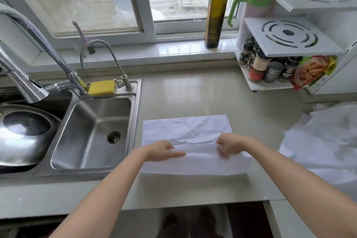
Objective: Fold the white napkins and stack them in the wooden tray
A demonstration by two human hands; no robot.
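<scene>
A white napkin lies spread on the grey counter at the centre of the frame, its near part turned over in a fold; both hands sit on that folded edge. The left hand rests at the left side of the fold with its forefinger stretched out flat along the paper and the other fingers curled under, and whether it pinches the edge cannot be told; the right hand is at the right side of the fold with its fingers bent down onto the paper, blurred, seeming to pinch the edge. More white napkins lie in a loose crumpled heap at the right edge of the frame, well apart from the spread one. At the left is a steel sink with a yellow sponge on its back rim and a wok in the far-left basin; a dark green bottle stands on the windowsill at upper centre; a white rack with spice jars fills the upper right.
</scene>
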